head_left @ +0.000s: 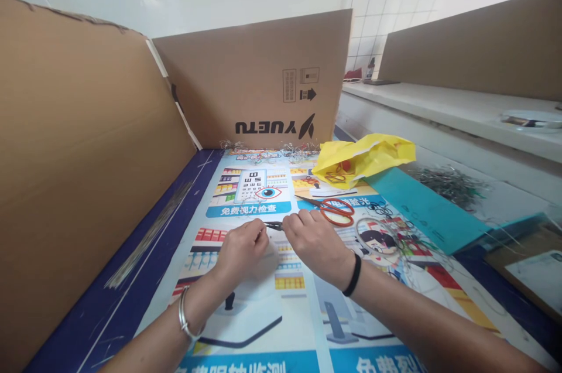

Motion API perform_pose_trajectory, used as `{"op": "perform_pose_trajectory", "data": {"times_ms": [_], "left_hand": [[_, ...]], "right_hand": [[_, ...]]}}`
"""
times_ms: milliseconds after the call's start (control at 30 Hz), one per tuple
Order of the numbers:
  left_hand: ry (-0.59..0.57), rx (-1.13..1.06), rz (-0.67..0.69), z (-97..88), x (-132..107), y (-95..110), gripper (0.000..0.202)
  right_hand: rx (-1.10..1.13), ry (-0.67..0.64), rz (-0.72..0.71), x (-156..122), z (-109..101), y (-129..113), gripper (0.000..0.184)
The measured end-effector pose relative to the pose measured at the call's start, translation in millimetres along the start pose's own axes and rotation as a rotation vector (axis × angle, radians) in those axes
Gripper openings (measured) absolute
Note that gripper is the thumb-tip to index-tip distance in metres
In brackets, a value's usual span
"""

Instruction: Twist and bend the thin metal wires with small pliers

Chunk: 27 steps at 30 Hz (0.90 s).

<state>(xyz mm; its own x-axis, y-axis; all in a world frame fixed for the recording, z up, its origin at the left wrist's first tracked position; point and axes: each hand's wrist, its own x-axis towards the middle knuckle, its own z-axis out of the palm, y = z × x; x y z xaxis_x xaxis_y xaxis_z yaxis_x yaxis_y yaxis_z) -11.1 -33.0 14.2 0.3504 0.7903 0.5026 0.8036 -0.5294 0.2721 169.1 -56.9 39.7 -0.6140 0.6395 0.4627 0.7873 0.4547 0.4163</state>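
My right hand, with a black band at its wrist, is closed around small dark-jawed pliers. The jaws point left and reach the fingertips of my left hand, which wears a silver bangle. Thumb and fingers of that left hand are pinched together at the plier tips; whatever is between them is too small to make out. Just beyond my right hand lie scissors with orange handles, their blades toward the left. Both hands are above a printed poster sheet that covers the table.
Cardboard panels stand at the back and left. A bundle of thin wires lies along the left. On the right are a yellow bag, a teal box flap, a wire heap and a clear ring.
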Motion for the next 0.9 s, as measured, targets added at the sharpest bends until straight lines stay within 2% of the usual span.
{"op": "perform_pose_trajectory", "data": {"times_ms": [900], "left_hand": [[-0.031,0.121,0.061,3.3,-0.9,-2.7,0.019]], "right_hand": [[0.065,-0.082,0.023,-2.3,5.4,1.4,0.012]]}}
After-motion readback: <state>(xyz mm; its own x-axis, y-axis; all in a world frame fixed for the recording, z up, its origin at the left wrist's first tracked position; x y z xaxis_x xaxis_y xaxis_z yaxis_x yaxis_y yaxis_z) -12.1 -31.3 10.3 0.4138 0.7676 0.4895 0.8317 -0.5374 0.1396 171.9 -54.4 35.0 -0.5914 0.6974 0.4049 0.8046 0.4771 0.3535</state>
